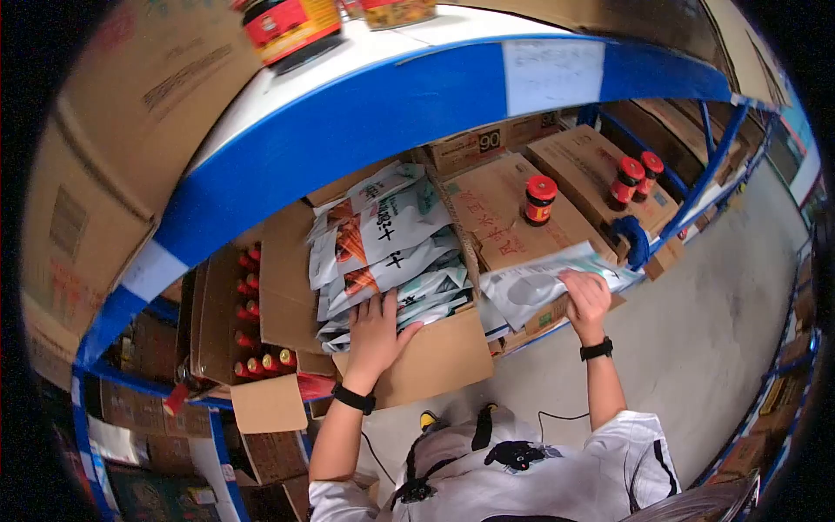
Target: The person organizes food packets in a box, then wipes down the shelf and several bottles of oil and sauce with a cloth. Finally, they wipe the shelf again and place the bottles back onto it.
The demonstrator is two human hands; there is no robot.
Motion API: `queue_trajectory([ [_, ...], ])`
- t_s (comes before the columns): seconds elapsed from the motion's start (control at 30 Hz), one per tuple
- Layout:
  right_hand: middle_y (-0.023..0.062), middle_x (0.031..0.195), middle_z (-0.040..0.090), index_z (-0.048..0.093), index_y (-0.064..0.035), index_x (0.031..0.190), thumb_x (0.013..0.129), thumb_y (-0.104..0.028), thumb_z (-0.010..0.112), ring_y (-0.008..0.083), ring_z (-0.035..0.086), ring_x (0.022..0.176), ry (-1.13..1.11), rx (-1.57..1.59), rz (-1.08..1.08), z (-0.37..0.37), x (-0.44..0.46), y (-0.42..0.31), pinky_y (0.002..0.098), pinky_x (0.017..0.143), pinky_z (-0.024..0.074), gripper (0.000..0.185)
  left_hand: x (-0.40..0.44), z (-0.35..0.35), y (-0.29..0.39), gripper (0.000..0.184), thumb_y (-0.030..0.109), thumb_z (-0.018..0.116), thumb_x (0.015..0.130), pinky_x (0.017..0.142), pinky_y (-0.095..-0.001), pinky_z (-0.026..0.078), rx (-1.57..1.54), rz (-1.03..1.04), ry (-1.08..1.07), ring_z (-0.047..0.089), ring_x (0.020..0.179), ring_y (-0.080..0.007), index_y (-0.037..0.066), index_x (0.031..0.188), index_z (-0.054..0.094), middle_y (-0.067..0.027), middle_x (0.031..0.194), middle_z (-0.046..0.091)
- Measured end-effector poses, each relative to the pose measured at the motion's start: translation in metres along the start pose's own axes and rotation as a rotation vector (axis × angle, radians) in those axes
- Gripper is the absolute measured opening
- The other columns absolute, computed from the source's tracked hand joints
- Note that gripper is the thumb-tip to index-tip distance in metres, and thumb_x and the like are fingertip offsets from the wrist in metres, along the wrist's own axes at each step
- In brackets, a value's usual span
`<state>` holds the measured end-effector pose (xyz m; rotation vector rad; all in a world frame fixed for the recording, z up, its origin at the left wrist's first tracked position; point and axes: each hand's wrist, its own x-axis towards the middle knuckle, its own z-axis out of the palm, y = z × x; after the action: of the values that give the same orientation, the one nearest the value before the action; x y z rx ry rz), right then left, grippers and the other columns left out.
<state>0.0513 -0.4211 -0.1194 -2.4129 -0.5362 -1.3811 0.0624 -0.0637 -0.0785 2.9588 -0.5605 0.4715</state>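
An open cardboard box [444, 361] on the shelf in front of me holds a pile of silver-white printed pouches [383, 230]. Resting on the near end of that pile is my left hand [376, 339], its fingers stretched out and thumb apart. My right hand [589, 303] grips the edge of a separate silver-white pouch [526, 289], just right of the box. This pouch lies slanted over the front of a closed carton [500, 230]. My right fingertips are partly hidden behind my hand.
A blue shelf beam [391, 97] arches above the box, with jars [296, 30] on top. Red-lidded jars [540, 200] stand on the closed cartons at right. Left of the pouches, a carton holds several red-capped bottles [248, 337]. Grey floor [722, 287] lies to the right.
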Motion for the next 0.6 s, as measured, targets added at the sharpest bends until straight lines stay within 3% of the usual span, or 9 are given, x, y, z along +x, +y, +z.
queue_trajectory([
  [0.1, 0.009, 0.082, 0.064, 0.063, -0.0018, 0.086, 0.064, 0.009, 0.05, 0.0208, 0.061, 0.076, 0.11, -0.008, 0.052, -0.024, 0.018, -0.012, 0.0317, 0.073, 0.0443, 0.028, -0.001, -0.008, -0.002, 0.065, 0.047, 0.056, 0.079, 0.088, -0.0469, 0.039, 0.031, 0.037, -0.026, 0.051, 0.101, -0.0382, 0.001, 0.123, 0.04, -0.0224, 0.109, 0.053],
  [0.23, 0.0101, 0.079, 0.064, 0.061, 0.002, 0.082, 0.063, 0.006, 0.052, 0.0243, 0.059, 0.072, 0.252, -0.063, 0.112, -0.052, 0.021, -0.017, 0.0348, 0.071, 0.0426, 0.021, -0.005, -0.038, -0.015, 0.049, 0.03, 0.064, 0.077, 0.082, -0.0421, 0.044, -0.074, 0.153, -0.068, 0.056, 0.095, -0.0315, 0.008, 0.118, 0.049, -0.0152, 0.11, 0.055],
  [0.27, 0.0105, 0.079, 0.064, 0.061, 0.0029, 0.082, 0.063, 0.005, 0.052, 0.0251, 0.058, 0.07, 0.306, -0.048, 0.142, -0.057, 0.026, -0.022, 0.035, 0.071, 0.0424, 0.021, -0.007, -0.047, -0.015, 0.051, 0.028, 0.068, 0.073, 0.09, -0.0412, 0.041, -0.045, 0.129, -0.106, 0.053, 0.105, -0.0297, 0.013, 0.118, 0.051, -0.0128, 0.117, 0.053],
  [0.3, 0.0108, 0.079, 0.064, 0.06, 0.0038, 0.081, 0.062, 0.005, 0.052, 0.026, 0.057, 0.069, 0.357, -0.032, 0.175, -0.06, 0.03, -0.028, 0.0352, 0.071, 0.0421, 0.021, -0.011, -0.059, -0.011, 0.051, 0.028, 0.068, 0.073, 0.09, -0.0412, 0.041, -0.048, 0.115, -0.1, 0.053, 0.105, -0.0297, 0.013, 0.118, 0.051, -0.0128, 0.117, 0.053],
  [0.37, 0.013, 0.079, 0.064, 0.06, 0.0062, 0.085, 0.068, 0.009, 0.047, 0.0261, 0.055, 0.071, 0.395, -0.017, 0.18, -0.062, 0.041, -0.039, 0.0353, 0.071, 0.043, 0.021, -0.016, -0.082, 0.006, 0.066, 0.027, 0.075, 0.065, 0.098, -0.0395, 0.036, -0.596, 0.189, -0.05, 0.047, 0.116, -0.0276, 0.01, 0.123, 0.048, -0.0134, 0.125, 0.049],
  [0.43, 0.0134, 0.077, 0.064, 0.06, 0.0071, 0.083, 0.067, 0.01, 0.047, 0.0258, 0.054, 0.07, 0.315, 0.048, 0.087, -0.068, 0.064, -0.066, 0.0353, 0.07, 0.0428, 0.021, -0.027, -0.09, 0.027, 0.079, 0.023, 0.081, 0.057, 0.103, -0.038, 0.031, -1.093, 0.233, -0.193, 0.039, 0.124, -0.0257, 0.006, 0.126, 0.045, -0.0144, 0.131, 0.044],
  [0.5, 0.0091, 0.073, 0.063, 0.063, 0.0024, 0.082, 0.06, 0.01, 0.05, 0.021, 0.055, 0.062, 0.203, 0.117, 0.078, -0.061, 0.091, -0.094, 0.0341, 0.068, 0.0407, 0.027, -0.042, -0.08, 0.039, 0.076, 0.018, 0.083, 0.058, 0.101, -0.0365, 0.032, -1.174, 0.259, -0.199, 0.045, 0.118, -0.0236, 0.003, 0.123, 0.047, -0.0125, 0.126, 0.05],
  [0.57, 0.0079, 0.067, 0.059, 0.066, -0.0037, 0.088, 0.063, 0.007, 0.053, 0.0209, 0.055, 0.06, 0.131, 0.234, 0.008, -0.042, 0.106, -0.115, 0.0338, 0.065, 0.0402, 0.03, -0.06, -0.069, 0.042, 0.067, 0.022, 0.076, 0.071, 0.096, -0.0319, 0.036, -1.411, 0.139, -0.268, 0.048, 0.113, -0.0184, 0.003, 0.126, 0.043, -0.0105, 0.123, 0.051],
  [0.6, 0.006, 0.067, 0.058, 0.065, -0.0058, 0.091, 0.065, 0.004, 0.056, 0.0209, 0.055, 0.06, 0.006, 0.245, -0.009, -0.04, 0.118, -0.127, 0.0331, 0.064, 0.0398, 0.029, -0.066, -0.072, 0.044, 0.045, 0.013, 0.071, 0.076, 0.089, -0.0275, 0.04, -1.538, -0.058, -0.168, 0.052, 0.1, -0.0121, 0.0, 0.114, 0.053, -0.0047, 0.108, 0.058],
])
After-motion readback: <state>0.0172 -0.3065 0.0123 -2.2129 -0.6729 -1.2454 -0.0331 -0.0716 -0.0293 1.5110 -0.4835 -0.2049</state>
